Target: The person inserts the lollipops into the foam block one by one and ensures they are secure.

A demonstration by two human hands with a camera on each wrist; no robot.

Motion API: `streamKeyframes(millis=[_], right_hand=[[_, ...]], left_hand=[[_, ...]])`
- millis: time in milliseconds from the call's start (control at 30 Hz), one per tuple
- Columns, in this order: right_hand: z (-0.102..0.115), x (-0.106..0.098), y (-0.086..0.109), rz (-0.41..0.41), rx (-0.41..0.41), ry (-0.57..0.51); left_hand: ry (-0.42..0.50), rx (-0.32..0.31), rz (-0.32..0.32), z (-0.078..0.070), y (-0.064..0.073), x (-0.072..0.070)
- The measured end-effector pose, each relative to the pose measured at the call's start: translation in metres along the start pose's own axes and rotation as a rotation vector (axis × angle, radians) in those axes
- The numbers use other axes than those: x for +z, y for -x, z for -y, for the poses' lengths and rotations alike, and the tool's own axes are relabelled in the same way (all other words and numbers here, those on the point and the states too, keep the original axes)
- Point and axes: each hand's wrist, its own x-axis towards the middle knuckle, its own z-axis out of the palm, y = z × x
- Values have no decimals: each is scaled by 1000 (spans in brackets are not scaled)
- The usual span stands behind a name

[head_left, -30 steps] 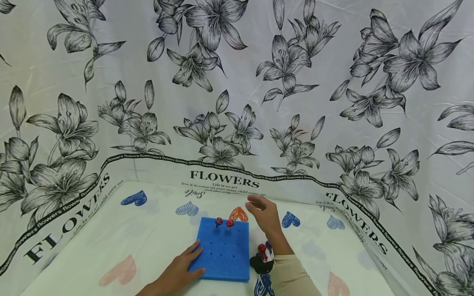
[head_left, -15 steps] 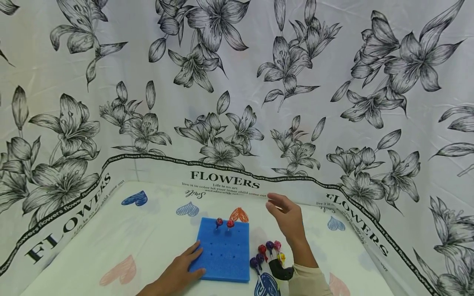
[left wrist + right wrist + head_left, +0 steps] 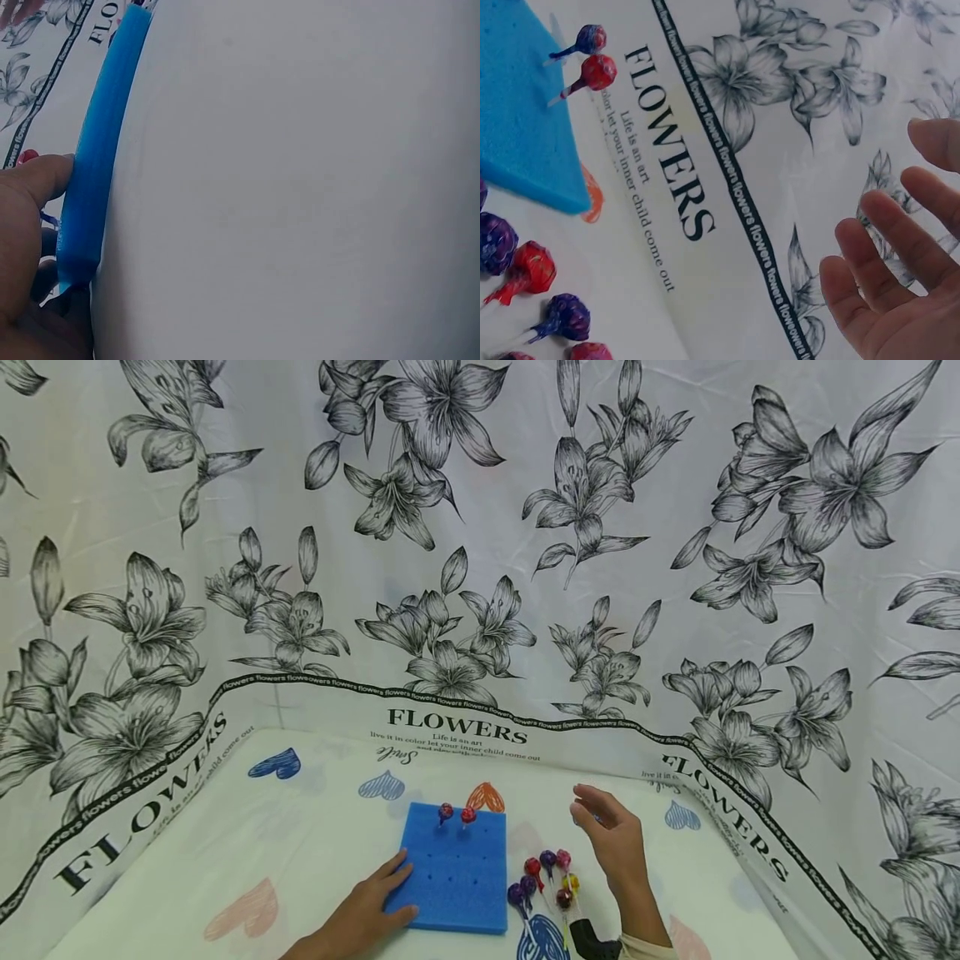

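Note:
My left hand rests along the left side of a blue foam block, fingers straight and thumb near its front edge. Small holes dot the block's top, and two wrapped lollipops stand in its far part, one dark red and one red. Up close, the left wrist view shows fingers touching the block's side. My right hand is raised to the right of the block, holding nothing, its fingers apart and loosely bent. Beside the block lie several loose lollipops, among them a red and a yellow one.
A white cloth with printed hearts covers the table. Behind it hangs a curtain with black line-drawn flowers, its printed lower border meeting the table. A black strap is on the right wrist.
My right hand has moved away from the block to the right, then slightly down, uncovering the loose lollipops. The left hand and the two standing lollipops have stayed in place.

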Motion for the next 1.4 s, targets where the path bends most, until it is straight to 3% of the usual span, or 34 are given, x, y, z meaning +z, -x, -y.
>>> streamKeyframes(millis=[300, 533, 733, 1133, 1400], right_hand=[[-37, -7, 11, -48, 164, 55], [-67, 2, 13, -62, 280, 95], [-83, 12, 15, -72, 373, 158], [-106, 17, 22, -26, 376, 244], [-108, 21, 21, -29, 406, 283]], left_hand=[[-6, 5, -1, 1, -1, 3], [-3, -20, 0, -1, -1, 2], [-13, -2, -7, 0, -1, 3], [-2, 10, -1, 2, 0, 2], [5, 1, 0, 2, -1, 3]])
